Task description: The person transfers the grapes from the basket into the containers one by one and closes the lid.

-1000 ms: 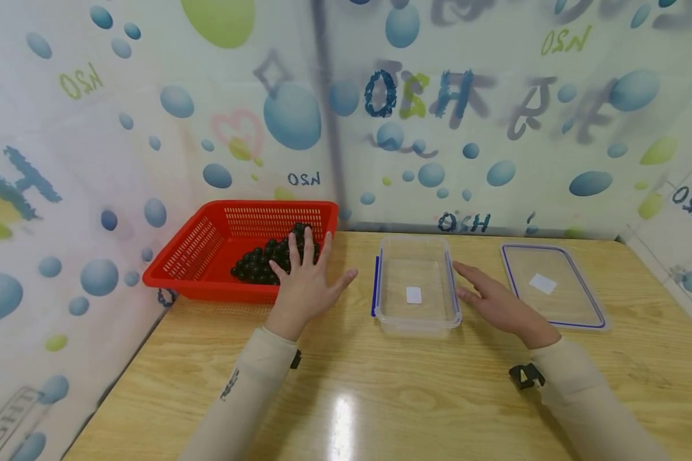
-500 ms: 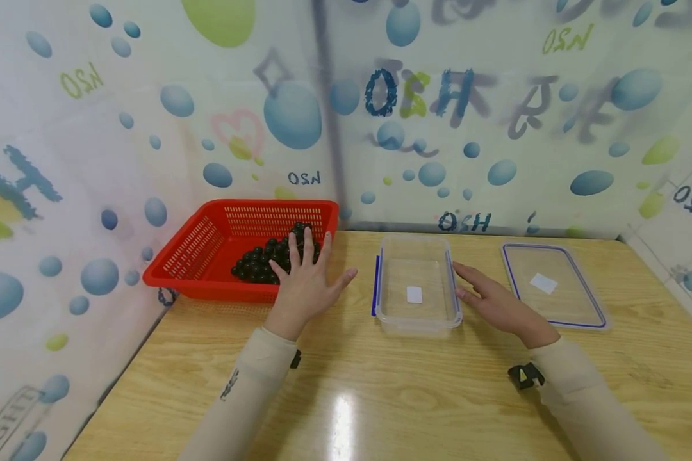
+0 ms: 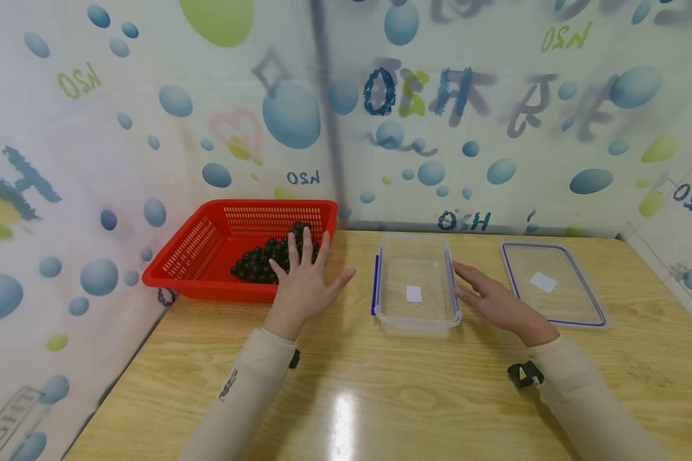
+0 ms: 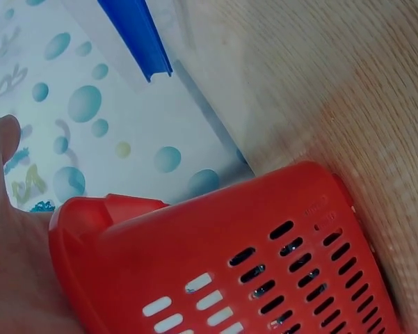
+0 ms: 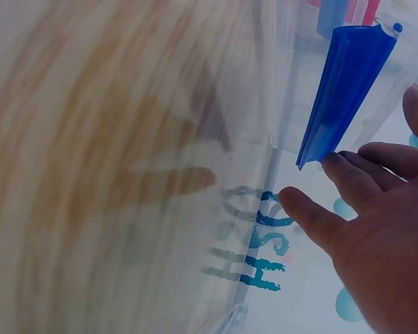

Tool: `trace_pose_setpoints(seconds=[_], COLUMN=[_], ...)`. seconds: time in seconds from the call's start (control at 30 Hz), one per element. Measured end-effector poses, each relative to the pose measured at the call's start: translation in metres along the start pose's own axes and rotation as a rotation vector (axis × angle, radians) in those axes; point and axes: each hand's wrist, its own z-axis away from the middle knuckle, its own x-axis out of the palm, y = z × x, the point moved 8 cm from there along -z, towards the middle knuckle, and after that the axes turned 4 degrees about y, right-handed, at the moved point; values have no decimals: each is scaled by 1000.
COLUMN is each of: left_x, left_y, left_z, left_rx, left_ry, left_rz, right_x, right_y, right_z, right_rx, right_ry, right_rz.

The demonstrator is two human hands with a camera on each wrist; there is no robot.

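My left hand [image 3: 305, 285] is spread over the near right corner of a red plastic basket [image 3: 207, 291], fingers straight in front of a heap of dark, round grapes [image 3: 259, 266]. In the left wrist view the basket's slotted wall [image 4: 195, 250] fills the lower part, with the palm beside its rim. My right hand [image 3: 498, 304] is at the right side of a clear, lidless plastic container [image 3: 418, 314], fingers extended. The right wrist view has those fingertips [image 5: 334, 163] right at the lower end of the container's blue side latch [image 5: 348, 87].
A clear lid with a blue seal [image 3: 565, 304] and a white label lies flat on the wooden table [image 3: 346, 378], right of the container. A wall covering with printed bubbles [image 3: 392, 173] stands close behind the table and along the left.
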Motion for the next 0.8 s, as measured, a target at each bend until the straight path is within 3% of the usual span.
trace_pose_setpoints(seconds=[0.2, 0.37, 0.47, 0.63, 0.8], left_x=[-14, -27, -27, -14, 2], left_y=[-15, -47, -69, -100, -109], left_z=[-11, -26, -32, -38, -43], left_rx=[7, -31, -75, -137, -154], left_ry=[11, 28, -1, -118, -284], left_rz=[43, 157, 180, 136, 105], right_x=[-2, -2, -1, 0, 0], right_y=[-3, -5, -3, -1, -1], right_z=[-1, -2, -2, -1, 1], right_rx=[-16, -16, -4, 2, 4], right_ry=[8, 10, 5, 4, 3], right_rz=[19, 15, 15, 13, 16])
